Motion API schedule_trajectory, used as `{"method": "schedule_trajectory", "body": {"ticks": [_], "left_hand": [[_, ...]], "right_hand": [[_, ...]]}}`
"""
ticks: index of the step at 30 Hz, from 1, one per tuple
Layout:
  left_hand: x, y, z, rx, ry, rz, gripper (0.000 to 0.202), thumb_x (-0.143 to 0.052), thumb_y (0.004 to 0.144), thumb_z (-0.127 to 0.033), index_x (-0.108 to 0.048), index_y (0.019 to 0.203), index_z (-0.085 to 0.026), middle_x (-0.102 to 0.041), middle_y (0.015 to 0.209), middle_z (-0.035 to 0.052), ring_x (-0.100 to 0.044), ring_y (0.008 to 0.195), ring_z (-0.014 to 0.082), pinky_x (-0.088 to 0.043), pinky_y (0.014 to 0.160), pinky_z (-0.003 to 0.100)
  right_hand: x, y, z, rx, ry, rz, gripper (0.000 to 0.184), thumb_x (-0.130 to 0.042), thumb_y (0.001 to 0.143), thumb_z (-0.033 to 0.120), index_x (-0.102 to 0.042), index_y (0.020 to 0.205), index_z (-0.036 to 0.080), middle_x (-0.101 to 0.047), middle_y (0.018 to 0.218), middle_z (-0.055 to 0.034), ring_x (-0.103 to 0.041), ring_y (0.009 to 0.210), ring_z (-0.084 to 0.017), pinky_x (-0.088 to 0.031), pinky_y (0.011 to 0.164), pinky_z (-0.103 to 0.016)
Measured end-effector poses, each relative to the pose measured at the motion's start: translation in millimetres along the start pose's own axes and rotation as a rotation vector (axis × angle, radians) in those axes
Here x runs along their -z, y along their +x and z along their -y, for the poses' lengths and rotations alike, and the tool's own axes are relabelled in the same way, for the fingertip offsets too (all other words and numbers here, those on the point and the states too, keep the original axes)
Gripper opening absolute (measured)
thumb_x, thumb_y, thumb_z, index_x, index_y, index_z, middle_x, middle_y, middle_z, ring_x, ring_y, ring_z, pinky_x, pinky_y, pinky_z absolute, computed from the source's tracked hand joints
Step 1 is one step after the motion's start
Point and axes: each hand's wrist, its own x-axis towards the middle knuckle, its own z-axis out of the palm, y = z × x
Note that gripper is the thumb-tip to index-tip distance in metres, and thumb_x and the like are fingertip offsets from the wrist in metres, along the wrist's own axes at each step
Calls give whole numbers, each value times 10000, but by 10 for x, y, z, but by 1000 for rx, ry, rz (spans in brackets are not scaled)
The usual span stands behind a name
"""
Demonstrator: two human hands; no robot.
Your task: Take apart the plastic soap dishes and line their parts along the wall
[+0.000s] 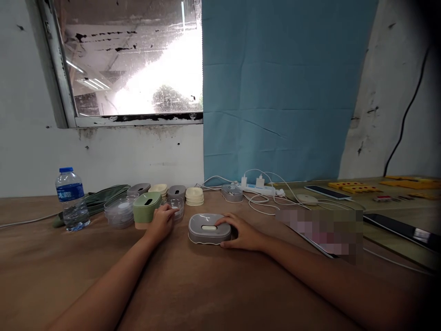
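My right hand (243,233) grips the right end of a grey oval lid (196,224), thumb low at its front and fingers over the top. This lid has a slot with a pale insert and a thin cream edge below; it rests on the brown table. Farther back on the left, my left hand (162,223) has its fingers closed at the rim of a clear plastic container (178,209). Part of its grasp is hidden. Just left of that hand stands a green box (143,211) with a dark slot and an orange-tan base.
Stacked clear containers (119,211), a water bottle (71,202) and a green cloth bag (106,195) stand left. Behind are cream trays (195,195) and another grey box (231,193). A power strip (260,188) with loose cables and phones (327,192) lies right.
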Motion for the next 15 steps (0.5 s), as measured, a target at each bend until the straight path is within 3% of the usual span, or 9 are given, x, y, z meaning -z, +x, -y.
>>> {"method": "schedule_trajectory", "body": {"ticks": [6,10,12,15], "left_hand": [[5,-21,9,57,-35,45,302,-411,813,-143,-652,990,-189,-600,902,73,-538,880,202,-401,786,365],[80,-36,-81,46,4,-23,283,-484,799,-242,-624,1044,-223,-583,1012,81,-491,1002,249,-357,869,451],[150,-42,-187,-54,-33,0,311,-519,791,-314,-600,1081,-242,-562,1089,81,-455,1070,259,-326,916,470],[239,-56,-382,-325,-185,199,435,-573,760,-365,-528,1178,-255,-536,1191,79,-420,1155,246,-293,981,446]], "right_hand": [[17,7,18,21,7,-96,519,-759,530,410,-592,990,236,-470,1119,-77,-453,1056,-273,-352,918,-406],[31,10,42,43,42,-160,473,-757,532,394,-580,935,220,-513,1052,-62,-483,999,-259,-370,878,-374],[30,13,34,27,104,-190,465,-744,544,400,-561,930,215,-533,992,-48,-505,931,-242,-398,816,-338],[27,19,7,-18,274,-224,508,-706,554,469,-522,952,212,-529,936,-34,-516,823,-213,-419,708,-289]]}}
